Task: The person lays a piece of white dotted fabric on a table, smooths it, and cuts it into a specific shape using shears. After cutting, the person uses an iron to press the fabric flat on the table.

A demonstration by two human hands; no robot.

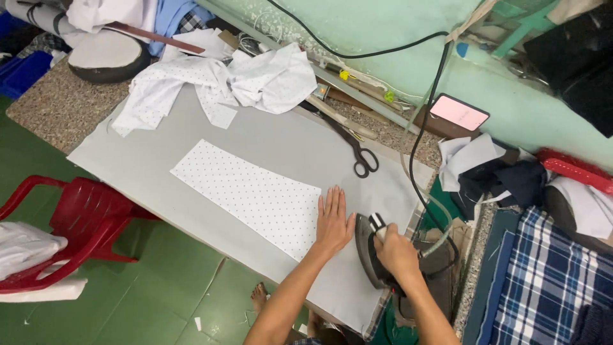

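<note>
A white polka-dot fabric piece (249,191) lies flat on the grey ironing board (153,160). My left hand (333,222) rests flat, fingers apart, on the right end of that fabric. My right hand (396,252) grips the handle of a dark steam iron (367,246), which stands on the board just right of the fabric edge. A black cord (418,137) and a clear hose run from the iron up toward the wall.
Black scissors (357,150) lie at the board's far side. A heap of white dotted fabric (223,83) sits at the far left end. A phone with a pink screen (458,112), dark and plaid cloths at right, a red plastic chair (76,223) at left.
</note>
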